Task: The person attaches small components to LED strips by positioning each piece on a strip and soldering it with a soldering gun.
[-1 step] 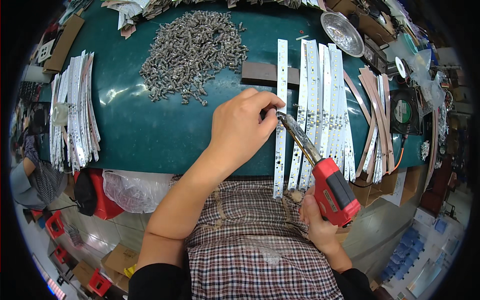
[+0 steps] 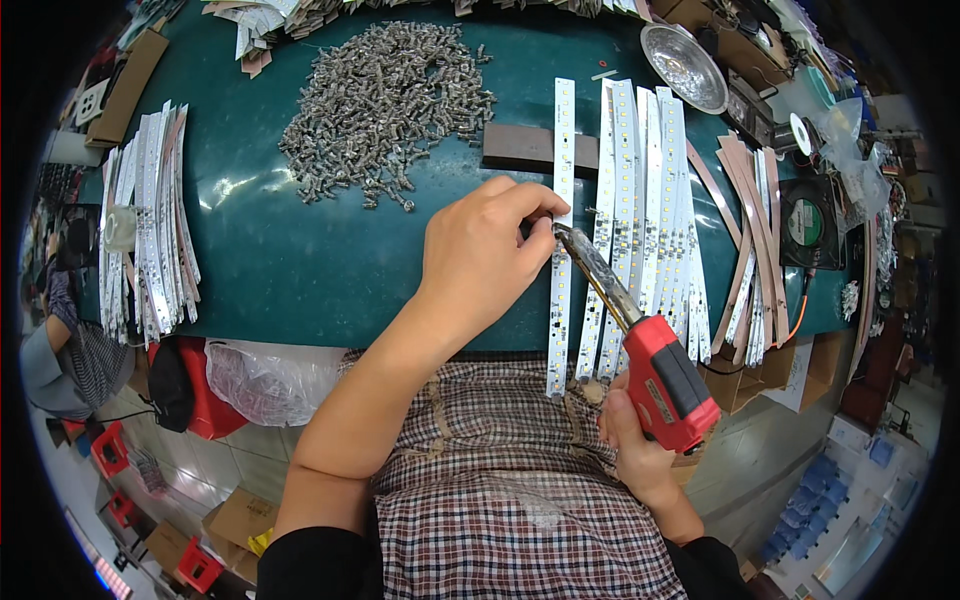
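A white LED strip (image 2: 564,108) stands out in front of me, its upper part lying across a dark brown block (image 2: 518,146). My left hand (image 2: 488,242) is closed in a pinch at the middle of this strip; whatever is between the fingertips is too small and hidden to name. The grip of a red and black soldering gun (image 2: 668,385) is wrapped by my right hand (image 2: 638,448). Its tip meets the strip right beside my left fingertips. Several more LED strips (image 2: 622,150) lie side by side just to the right.
A heap of small metal parts (image 2: 385,110) covers the back of the green table (image 2: 270,270). Bundled strips (image 2: 150,220) lie at the left. On the right are copper-coloured strips (image 2: 745,195), a black fan (image 2: 808,225), a metal bowl (image 2: 685,68) and a wire spool (image 2: 800,134).
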Demonstrator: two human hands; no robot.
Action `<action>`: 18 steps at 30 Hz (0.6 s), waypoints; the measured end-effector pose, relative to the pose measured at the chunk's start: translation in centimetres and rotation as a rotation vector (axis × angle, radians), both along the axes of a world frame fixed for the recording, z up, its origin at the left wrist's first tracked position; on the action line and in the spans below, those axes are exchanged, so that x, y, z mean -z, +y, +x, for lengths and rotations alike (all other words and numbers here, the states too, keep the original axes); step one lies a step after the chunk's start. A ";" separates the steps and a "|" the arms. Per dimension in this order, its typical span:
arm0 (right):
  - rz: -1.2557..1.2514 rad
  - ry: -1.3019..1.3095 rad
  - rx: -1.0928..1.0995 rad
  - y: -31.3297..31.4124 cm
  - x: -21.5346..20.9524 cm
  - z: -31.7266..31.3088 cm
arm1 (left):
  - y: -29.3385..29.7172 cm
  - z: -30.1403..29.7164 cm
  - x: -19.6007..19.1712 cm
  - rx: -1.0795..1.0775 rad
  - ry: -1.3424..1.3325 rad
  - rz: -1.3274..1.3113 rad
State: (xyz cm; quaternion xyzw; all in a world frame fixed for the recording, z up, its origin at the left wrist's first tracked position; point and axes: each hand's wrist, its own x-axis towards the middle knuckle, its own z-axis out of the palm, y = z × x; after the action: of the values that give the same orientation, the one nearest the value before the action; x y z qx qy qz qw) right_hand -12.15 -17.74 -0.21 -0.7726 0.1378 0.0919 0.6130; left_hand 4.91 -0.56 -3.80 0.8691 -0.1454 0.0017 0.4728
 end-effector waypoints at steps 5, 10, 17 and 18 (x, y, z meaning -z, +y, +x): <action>-0.021 -0.059 -0.009 -0.1 0.8 -0.2 | -0.1 -0.1 0.0 0.002 -0.006 0.002; 0.035 0.040 0.085 0.3 -0.7 0.0 | 0.0 -0.1 -0.1 -0.011 0.007 0.002; 0.068 -0.204 0.289 -1.3 -2.6 -1.2 | -0.8 0.1 -0.6 -0.012 0.046 -0.022; -0.002 -0.222 0.324 -2.1 -3.2 -1.0 | -0.5 0.0 -0.9 -0.029 0.062 -0.017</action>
State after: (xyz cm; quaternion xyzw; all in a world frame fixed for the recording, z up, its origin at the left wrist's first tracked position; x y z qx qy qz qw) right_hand -13.12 -19.83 2.98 -0.7463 0.1919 -0.0936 0.6304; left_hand 4.86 -1.10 -2.90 0.8667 -0.1181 -0.0173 0.4843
